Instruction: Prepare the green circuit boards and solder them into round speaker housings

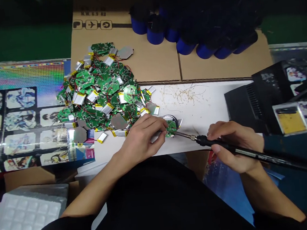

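My right hand (234,145) grips a black soldering iron (207,141), its metal tip pointing left. The tip reaches the right side of a small green circuit board (170,126) on the white work surface. With thumb and fingers closed, my left hand (147,135) pinches the board's left edge; a wire at the fingertips is too small to make out clearly. Behind the board, partly covered by it, sits a round part with a dark and silver rim (171,118). To the left lies a heap of green circuit boards (110,86) with silver battery cells and red wires.
Blue cylinders (156,35) stand on cardboard (159,63) at the back. A black box (240,99) and a tray with a yellow sponge (290,120) are at right. Wire scraps (184,94) litter the white surface. Printed sheets (21,124) lie left; white foam (24,217) is lower left.
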Demonstrator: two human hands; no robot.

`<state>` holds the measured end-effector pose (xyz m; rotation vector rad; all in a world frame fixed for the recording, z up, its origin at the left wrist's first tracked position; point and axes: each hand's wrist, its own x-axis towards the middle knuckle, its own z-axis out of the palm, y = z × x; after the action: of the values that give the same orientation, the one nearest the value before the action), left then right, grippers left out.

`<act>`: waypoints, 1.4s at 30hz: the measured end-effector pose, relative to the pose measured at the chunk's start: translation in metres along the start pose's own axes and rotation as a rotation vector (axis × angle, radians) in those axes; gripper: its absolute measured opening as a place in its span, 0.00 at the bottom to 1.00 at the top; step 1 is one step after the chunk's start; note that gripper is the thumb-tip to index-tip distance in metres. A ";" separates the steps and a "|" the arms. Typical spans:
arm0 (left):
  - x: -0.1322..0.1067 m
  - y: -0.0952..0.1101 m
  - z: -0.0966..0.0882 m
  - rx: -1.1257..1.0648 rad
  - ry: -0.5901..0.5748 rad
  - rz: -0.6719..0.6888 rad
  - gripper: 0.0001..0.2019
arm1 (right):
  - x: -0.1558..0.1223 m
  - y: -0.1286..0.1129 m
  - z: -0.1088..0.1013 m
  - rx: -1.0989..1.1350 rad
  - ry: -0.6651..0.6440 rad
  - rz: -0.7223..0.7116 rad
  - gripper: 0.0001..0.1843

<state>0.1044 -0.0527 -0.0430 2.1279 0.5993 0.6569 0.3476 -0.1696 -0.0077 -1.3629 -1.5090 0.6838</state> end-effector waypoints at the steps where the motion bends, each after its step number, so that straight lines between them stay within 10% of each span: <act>1: 0.000 0.000 0.000 -0.001 -0.005 -0.004 0.06 | 0.000 0.000 0.001 0.000 -0.010 -0.005 0.05; 27: 0.002 -0.001 -0.006 0.019 -0.050 0.015 0.06 | 0.009 0.003 0.003 0.010 -0.052 -0.004 0.06; 42: 0.003 0.000 -0.007 0.026 -0.060 0.009 0.06 | -0.012 0.013 0.019 0.064 0.481 0.000 0.16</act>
<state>0.1019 -0.0471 -0.0391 2.1674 0.5682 0.5915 0.3354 -0.1743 -0.0296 -1.3594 -1.0932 0.3638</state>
